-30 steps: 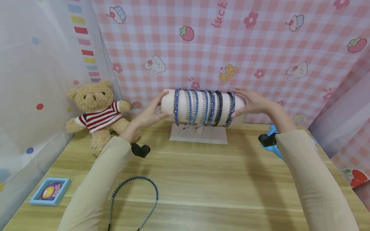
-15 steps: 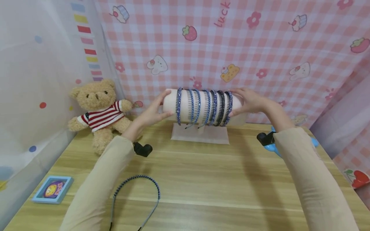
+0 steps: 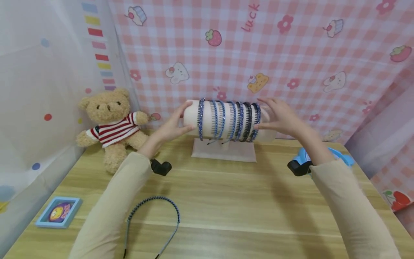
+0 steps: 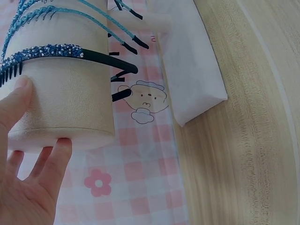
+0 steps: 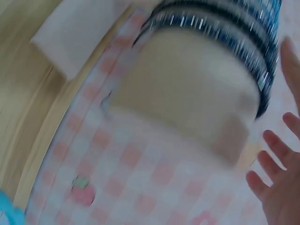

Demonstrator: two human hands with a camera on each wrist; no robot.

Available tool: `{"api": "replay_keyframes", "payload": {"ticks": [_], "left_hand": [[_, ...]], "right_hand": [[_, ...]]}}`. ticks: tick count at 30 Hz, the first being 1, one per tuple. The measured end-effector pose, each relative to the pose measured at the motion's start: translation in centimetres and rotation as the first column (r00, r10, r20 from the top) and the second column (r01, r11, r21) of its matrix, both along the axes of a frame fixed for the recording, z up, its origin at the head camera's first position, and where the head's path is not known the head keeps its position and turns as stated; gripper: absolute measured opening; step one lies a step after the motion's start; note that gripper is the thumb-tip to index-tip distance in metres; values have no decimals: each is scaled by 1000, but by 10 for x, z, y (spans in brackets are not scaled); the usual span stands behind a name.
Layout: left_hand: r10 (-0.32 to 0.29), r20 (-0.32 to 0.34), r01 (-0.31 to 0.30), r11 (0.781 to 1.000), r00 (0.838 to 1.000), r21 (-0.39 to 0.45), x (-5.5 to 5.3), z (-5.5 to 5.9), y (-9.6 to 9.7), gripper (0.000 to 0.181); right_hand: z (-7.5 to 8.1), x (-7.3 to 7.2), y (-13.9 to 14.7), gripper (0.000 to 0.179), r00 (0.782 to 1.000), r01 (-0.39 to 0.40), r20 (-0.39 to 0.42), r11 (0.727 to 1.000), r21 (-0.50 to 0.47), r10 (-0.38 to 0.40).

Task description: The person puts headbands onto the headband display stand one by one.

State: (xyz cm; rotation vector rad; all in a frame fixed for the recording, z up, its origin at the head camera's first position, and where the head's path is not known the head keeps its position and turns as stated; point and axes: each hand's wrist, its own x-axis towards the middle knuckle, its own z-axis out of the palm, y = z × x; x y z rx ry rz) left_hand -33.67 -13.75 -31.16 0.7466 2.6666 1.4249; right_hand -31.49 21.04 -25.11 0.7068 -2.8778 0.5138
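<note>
A cream roll-shaped headband stand (image 3: 193, 118) stands at the back of the table, several headbands around it. My left hand (image 3: 171, 126) holds its left end; in the left wrist view the thumb (image 4: 18, 96) presses near a blue glittery headband (image 4: 51, 52), with fingertips against the end face. At the other end my right hand (image 3: 283, 117) has spread fingers, beside the rightmost blue headband (image 3: 257, 122). In the blurred right wrist view these fingers (image 5: 276, 145) look apart from the roll. A black headband (image 3: 248, 122) sits close beside that rightmost one.
A loose blue headband (image 3: 155, 198) lies at the table's front left. A teddy bear (image 3: 110, 126) sits at the back left, and a small blue frame (image 3: 59, 213) lies before it. Behind my right wrist is a bright blue object (image 3: 343, 155), partly hidden. A checked cloth hangs behind.
The rightmost headband has slid left along the roll, up against the black one. My right hand moved left with it, then drew slightly off. My left hand stays at its end.
</note>
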Motion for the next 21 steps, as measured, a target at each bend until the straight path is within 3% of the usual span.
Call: {"api": "replay_keyframes", "payload": {"ticks": [2, 4, 7, 9, 11, 14, 17, 18, 21], "left_hand": [[9, 10, -9, 1000, 1000, 0, 0, 1, -1, 78], [13, 10, -13, 1000, 1000, -1, -1, 1, -1, 78], [10, 4, -9, 1000, 1000, -5, -1, 1, -1, 78], [6, 5, -6, 1000, 1000, -5, -1, 2, -2, 78], [2, 4, -2, 1000, 1000, -1, 0, 2, -2, 78], [-1, -13, 1, 1000, 1000, 4, 0, 3, -4, 78], [-9, -29, 9, 1000, 1000, 5, -1, 2, -5, 78], [-15, -31, 15, 1000, 999, 9, -1, 2, -4, 78], [-26, -21, 26, 999, 999, 22, -1, 0, -2, 77]], "right_hand": [[-2, 7, -13, 77, 994, -60, -95, 998, -31, 57], [-6, 14, -28, 66, 971, -156, -189, 986, -50, 144], [-15, 26, -52, 53, 917, -317, -280, 946, -74, 285], [-23, 33, -69, 45, 890, -412, -264, 903, -121, 371], [-33, 38, -89, 38, 873, -476, -200, 867, -149, 445], [-51, 47, -122, 34, 850, -523, -1, 846, -105, 526], [-72, 56, -156, 37, 794, -573, 245, 819, -4, 556], [-78, 60, -166, 38, 766, -591, 318, 806, 10, 558], [-96, 70, -192, 40, 708, -609, 472, 792, 33, 525]]}}
